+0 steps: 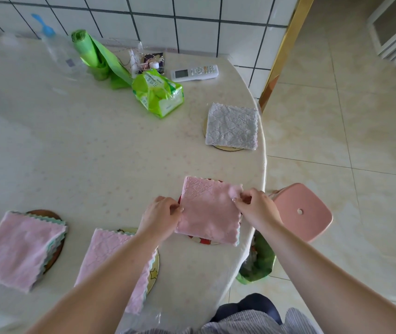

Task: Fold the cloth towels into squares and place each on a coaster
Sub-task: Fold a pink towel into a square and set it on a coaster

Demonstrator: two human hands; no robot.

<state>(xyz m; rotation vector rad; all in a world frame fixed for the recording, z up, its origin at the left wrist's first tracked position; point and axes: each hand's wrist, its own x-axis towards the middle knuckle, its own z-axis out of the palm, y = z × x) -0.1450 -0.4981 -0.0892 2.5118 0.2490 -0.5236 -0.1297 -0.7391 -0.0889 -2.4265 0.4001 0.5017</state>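
Fingers (176,208) of my left hand (159,216) and right hand (256,204) pinch the pink towel's (207,210) opposite edges. It lies near the worktop's (95,145) right edge, hiding most of its coaster (203,241).

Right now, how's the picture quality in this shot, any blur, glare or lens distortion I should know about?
Head view: strong wide-angle bowing, so the table edge and the wall tiles curve; lighting is bright, soft and washed out toward the far left; the corners go soft, with the left pink towel blurrier than the one pinched by the left hand and right hand; shadows are faint and glare is slight.
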